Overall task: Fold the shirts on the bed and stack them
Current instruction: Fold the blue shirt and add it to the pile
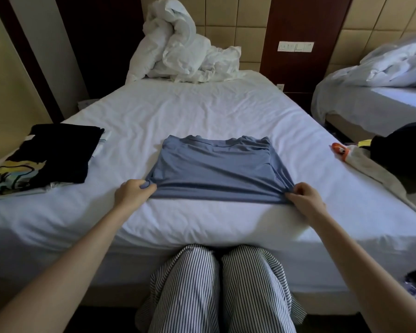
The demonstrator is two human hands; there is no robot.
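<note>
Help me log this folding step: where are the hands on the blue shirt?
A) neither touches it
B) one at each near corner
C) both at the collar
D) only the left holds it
B: the left hand and right hand each pinch a near corner of the blue shirt.

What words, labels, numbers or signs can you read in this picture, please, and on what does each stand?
No text here can be read.
White switch panel on the brown wall: faint marks, too blurred to read.
Black folded shirt with a yellow and pale blue print: no legible words.
Small yellow tag at the bed's right edge: too small to read.
</note>
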